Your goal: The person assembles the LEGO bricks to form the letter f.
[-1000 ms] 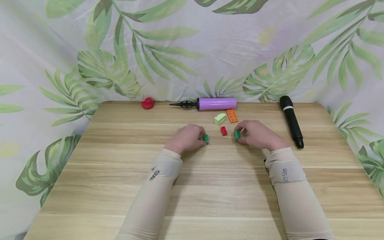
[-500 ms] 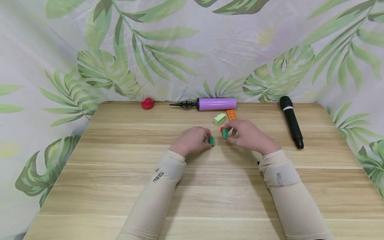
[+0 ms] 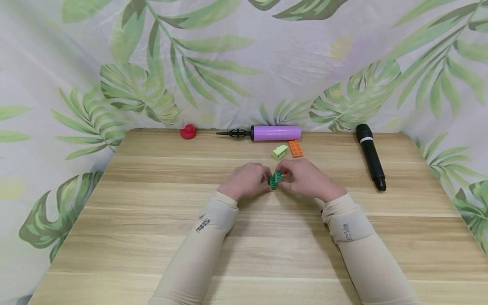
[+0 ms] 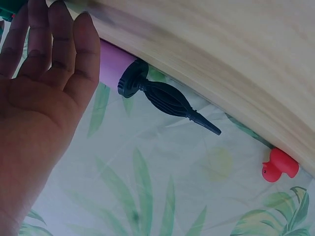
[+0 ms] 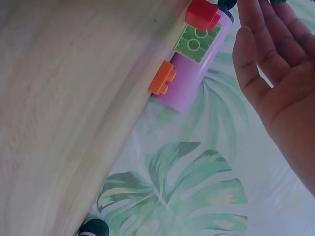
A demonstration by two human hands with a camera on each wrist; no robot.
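In the head view, my left hand [image 3: 245, 181] pinches a small green toy building brick [image 3: 272, 183] between thumb and fingers. My right hand [image 3: 306, 178] pinches a second green brick [image 3: 278, 176], which overlaps the first one's upper right side in this view. A red brick [image 3: 286, 171] is mostly hidden behind the right hand's fingers; the right wrist view shows more of that red brick [image 5: 201, 14]. Just beyond the hands lie a pale green curved brick [image 3: 280, 152] and a flat orange brick [image 3: 295, 148].
Along the back of the wooden table [image 3: 152, 220] lie a red rubber duck [image 3: 188, 131] and a purple hand pump [image 3: 276, 133] with a black nozzle. At the right rests a black microphone [image 3: 371, 156]. A leaf-patterned cloth [image 3: 213, 76] hangs behind.
The right hand has carried its green brick leftward until it meets the left hand's brick in view. My left hand has shifted slightly right. The red brick has become mostly covered.
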